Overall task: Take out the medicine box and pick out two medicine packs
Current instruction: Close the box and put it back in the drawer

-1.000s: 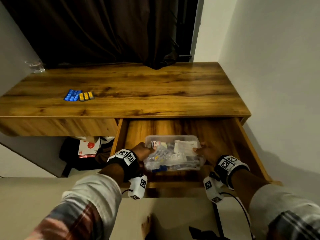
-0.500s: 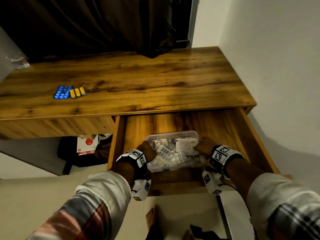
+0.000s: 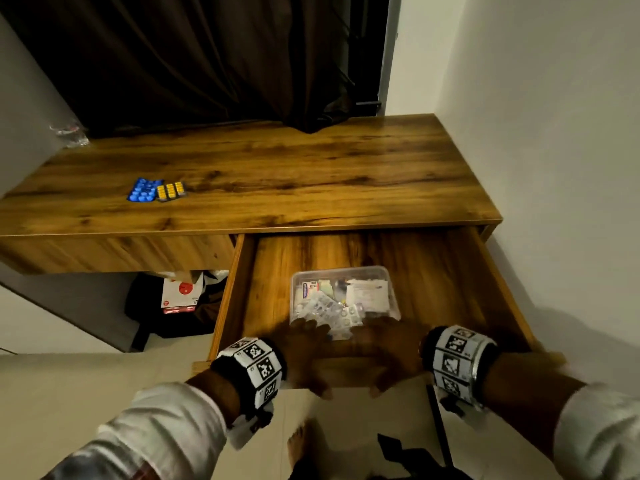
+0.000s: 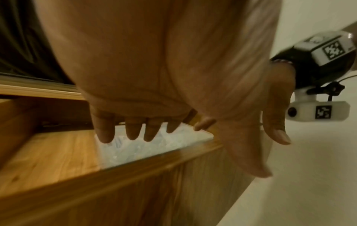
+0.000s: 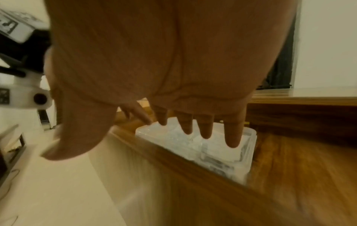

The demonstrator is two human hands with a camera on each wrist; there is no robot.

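Open drawer (image 3: 450,271) holding the clear medicine box (image 3: 389,282). Left hand (image 3: 304,355) and right hand (image 3: 388,351), fingers apparently extended, over the drawer's near edge; contact blurred.

Dim warm indoor light, glare patch on the desk top (image 3: 346,174). My hands are motion-blurred in all views; wrist views are soft and smeared. Wide-angle bending at the edges.

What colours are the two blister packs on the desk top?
One blue, one yellow; clearest in the head view.
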